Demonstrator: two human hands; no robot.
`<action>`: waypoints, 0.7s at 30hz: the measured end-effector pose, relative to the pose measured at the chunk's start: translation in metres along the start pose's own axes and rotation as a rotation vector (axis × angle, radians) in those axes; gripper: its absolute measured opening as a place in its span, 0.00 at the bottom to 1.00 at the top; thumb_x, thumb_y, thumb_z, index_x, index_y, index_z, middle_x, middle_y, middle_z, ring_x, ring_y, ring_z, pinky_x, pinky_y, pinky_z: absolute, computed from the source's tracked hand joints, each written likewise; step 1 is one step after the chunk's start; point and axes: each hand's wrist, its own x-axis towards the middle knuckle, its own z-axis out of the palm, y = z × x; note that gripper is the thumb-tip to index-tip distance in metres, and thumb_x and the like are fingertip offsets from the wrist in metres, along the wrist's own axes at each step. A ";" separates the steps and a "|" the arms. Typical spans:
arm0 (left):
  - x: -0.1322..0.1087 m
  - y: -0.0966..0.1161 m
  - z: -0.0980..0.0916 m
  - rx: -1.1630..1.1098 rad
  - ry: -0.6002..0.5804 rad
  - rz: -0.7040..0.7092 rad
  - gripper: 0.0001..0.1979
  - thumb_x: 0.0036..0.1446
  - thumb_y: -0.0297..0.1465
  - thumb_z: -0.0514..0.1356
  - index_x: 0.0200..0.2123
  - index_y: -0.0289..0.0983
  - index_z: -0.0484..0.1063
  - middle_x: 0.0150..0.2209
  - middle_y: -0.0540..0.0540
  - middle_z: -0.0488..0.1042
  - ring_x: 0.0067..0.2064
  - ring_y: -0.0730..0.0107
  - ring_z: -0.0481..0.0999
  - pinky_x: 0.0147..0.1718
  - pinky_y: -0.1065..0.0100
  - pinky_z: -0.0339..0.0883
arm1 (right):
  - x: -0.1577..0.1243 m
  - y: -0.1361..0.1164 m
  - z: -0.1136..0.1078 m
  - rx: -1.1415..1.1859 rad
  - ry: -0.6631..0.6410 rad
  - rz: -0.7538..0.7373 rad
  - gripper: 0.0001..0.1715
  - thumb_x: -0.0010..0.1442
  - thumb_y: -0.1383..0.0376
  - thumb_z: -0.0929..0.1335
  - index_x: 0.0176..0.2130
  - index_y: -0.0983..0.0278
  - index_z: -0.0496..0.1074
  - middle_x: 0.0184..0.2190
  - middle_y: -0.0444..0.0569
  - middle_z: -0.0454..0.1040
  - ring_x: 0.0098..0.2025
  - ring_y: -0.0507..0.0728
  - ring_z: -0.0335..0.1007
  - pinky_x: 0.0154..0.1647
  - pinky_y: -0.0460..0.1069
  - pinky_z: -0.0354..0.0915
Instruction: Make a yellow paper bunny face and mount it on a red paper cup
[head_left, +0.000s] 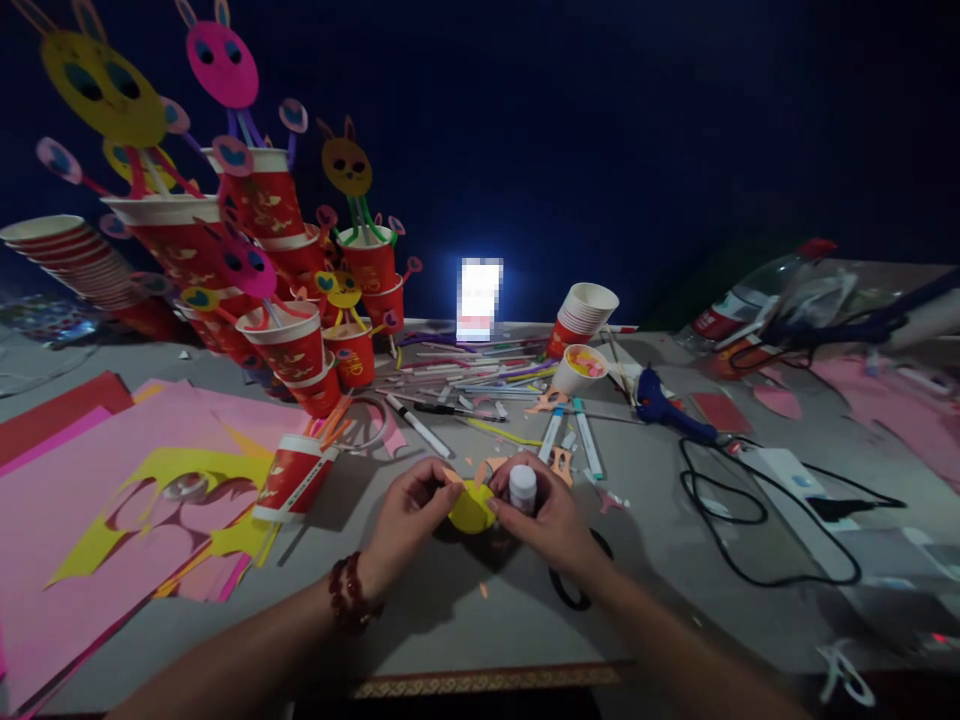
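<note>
My left hand (415, 510), wearing a dark red bead bracelet (349, 592), is closed in a pinch on an orange paper strip (450, 477) at the left edge of a yellow paper disc (471, 509). An orange ear-shaped piece (481, 474) stands up from the disc's top edge. In my right hand (551, 515) is a small white-capped cylinder (523, 487) that looks like a glue stick. The thumb of that hand touches the disc's right edge. Below, a small orange paper scrap (484, 590) lies on the table.
Red paper cups (281, 345) with paper rabbits crowd the back left. Pink sheets (67, 560) and yellow cut-out paper (142, 520) lie left. Markers (553, 430) and a cup of paper pieces (581, 366) stand ahead. Right are a blue glue gun (671, 408), black cable (720, 550) and power strip (787, 500).
</note>
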 end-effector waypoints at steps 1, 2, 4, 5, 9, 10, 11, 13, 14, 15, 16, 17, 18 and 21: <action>0.000 -0.001 0.000 -0.002 -0.007 -0.001 0.14 0.52 0.40 0.66 0.28 0.37 0.67 0.27 0.52 0.69 0.29 0.72 0.66 0.29 0.73 0.61 | 0.000 0.000 0.000 0.001 -0.003 -0.001 0.08 0.53 0.64 0.71 0.32 0.61 0.66 0.29 0.43 0.70 0.32 0.54 0.66 0.33 0.47 0.65; 0.000 -0.001 -0.001 -0.005 -0.017 -0.001 0.14 0.52 0.39 0.66 0.28 0.37 0.67 0.27 0.52 0.69 0.29 0.72 0.66 0.29 0.73 0.61 | 0.000 0.000 -0.001 0.001 -0.005 0.003 0.08 0.53 0.64 0.71 0.32 0.61 0.66 0.29 0.43 0.70 0.32 0.54 0.66 0.33 0.47 0.65; 0.000 -0.002 -0.001 -0.014 -0.036 0.000 0.13 0.53 0.39 0.65 0.29 0.36 0.68 0.27 0.52 0.68 0.29 0.73 0.66 0.29 0.73 0.61 | 0.001 0.000 -0.002 -0.004 -0.010 0.012 0.08 0.54 0.63 0.70 0.32 0.60 0.66 0.29 0.43 0.69 0.32 0.54 0.66 0.33 0.47 0.65; 0.001 -0.003 -0.002 -0.014 -0.041 0.002 0.13 0.53 0.39 0.65 0.29 0.36 0.68 0.27 0.52 0.68 0.29 0.73 0.65 0.30 0.73 0.60 | 0.001 0.000 -0.002 -0.011 -0.013 0.015 0.08 0.54 0.63 0.70 0.32 0.60 0.66 0.29 0.43 0.69 0.31 0.54 0.66 0.33 0.47 0.65; 0.002 -0.003 -0.003 0.008 -0.065 0.017 0.11 0.54 0.37 0.64 0.29 0.36 0.68 0.28 0.52 0.68 0.30 0.73 0.66 0.31 0.73 0.61 | 0.002 0.003 -0.003 -0.046 -0.030 0.018 0.08 0.54 0.61 0.70 0.32 0.59 0.65 0.30 0.43 0.69 0.31 0.54 0.66 0.33 0.48 0.66; 0.002 -0.003 -0.003 0.015 -0.075 0.026 0.11 0.54 0.37 0.64 0.29 0.36 0.68 0.28 0.52 0.68 0.30 0.72 0.66 0.31 0.73 0.61 | 0.002 0.003 -0.004 -0.048 -0.031 0.018 0.08 0.54 0.61 0.69 0.32 0.59 0.65 0.30 0.44 0.69 0.31 0.54 0.66 0.33 0.48 0.66; 0.002 -0.003 -0.003 0.023 -0.084 0.037 0.10 0.55 0.36 0.64 0.29 0.36 0.68 0.28 0.52 0.68 0.30 0.72 0.65 0.31 0.73 0.61 | 0.002 0.004 -0.004 -0.047 -0.031 0.018 0.08 0.54 0.61 0.70 0.32 0.59 0.65 0.29 0.44 0.69 0.31 0.54 0.66 0.33 0.48 0.66; 0.003 -0.003 -0.004 0.050 -0.096 0.058 0.09 0.55 0.35 0.63 0.29 0.37 0.68 0.28 0.52 0.68 0.30 0.72 0.65 0.30 0.73 0.61 | 0.003 0.005 -0.005 -0.032 -0.032 0.018 0.09 0.54 0.61 0.70 0.32 0.59 0.65 0.29 0.43 0.69 0.31 0.54 0.65 0.33 0.47 0.65; 0.003 -0.003 -0.004 0.066 -0.098 0.068 0.09 0.55 0.35 0.63 0.29 0.37 0.68 0.28 0.52 0.68 0.30 0.72 0.65 0.30 0.73 0.61 | 0.003 0.005 -0.006 -0.020 -0.034 0.022 0.09 0.54 0.61 0.70 0.32 0.59 0.66 0.29 0.43 0.69 0.31 0.54 0.65 0.32 0.47 0.65; 0.004 -0.003 -0.004 0.082 -0.098 0.075 0.08 0.55 0.34 0.63 0.29 0.37 0.68 0.28 0.52 0.68 0.30 0.71 0.66 0.30 0.73 0.61 | 0.003 0.005 -0.006 -0.009 -0.038 0.025 0.09 0.54 0.61 0.70 0.32 0.59 0.66 0.29 0.43 0.68 0.31 0.54 0.65 0.32 0.47 0.65; 0.004 -0.004 -0.004 0.096 -0.099 0.078 0.08 0.55 0.34 0.63 0.29 0.37 0.68 0.28 0.52 0.68 0.30 0.71 0.66 0.30 0.73 0.61 | 0.004 0.005 -0.007 0.003 -0.040 0.027 0.09 0.53 0.61 0.71 0.32 0.60 0.66 0.29 0.43 0.68 0.30 0.53 0.65 0.32 0.46 0.65; 0.004 -0.004 -0.004 0.107 -0.098 0.080 0.07 0.55 0.33 0.63 0.29 0.37 0.69 0.28 0.52 0.68 0.31 0.71 0.66 0.30 0.73 0.61 | 0.004 0.005 -0.007 0.013 -0.040 0.027 0.08 0.53 0.62 0.71 0.32 0.60 0.67 0.29 0.43 0.68 0.30 0.53 0.65 0.31 0.46 0.65; 0.004 -0.004 -0.004 0.113 -0.094 0.080 0.07 0.55 0.34 0.63 0.29 0.37 0.69 0.28 0.52 0.68 0.31 0.71 0.66 0.30 0.73 0.61 | 0.004 0.004 -0.008 0.022 -0.038 0.026 0.08 0.53 0.62 0.71 0.31 0.60 0.67 0.29 0.42 0.68 0.30 0.53 0.65 0.31 0.46 0.65; 0.004 -0.003 -0.004 0.104 -0.081 0.065 0.08 0.54 0.34 0.64 0.30 0.37 0.70 0.29 0.51 0.69 0.31 0.71 0.67 0.31 0.72 0.62 | 0.004 0.004 -0.009 0.036 -0.029 0.019 0.08 0.53 0.64 0.71 0.32 0.61 0.68 0.29 0.42 0.69 0.30 0.53 0.64 0.32 0.46 0.64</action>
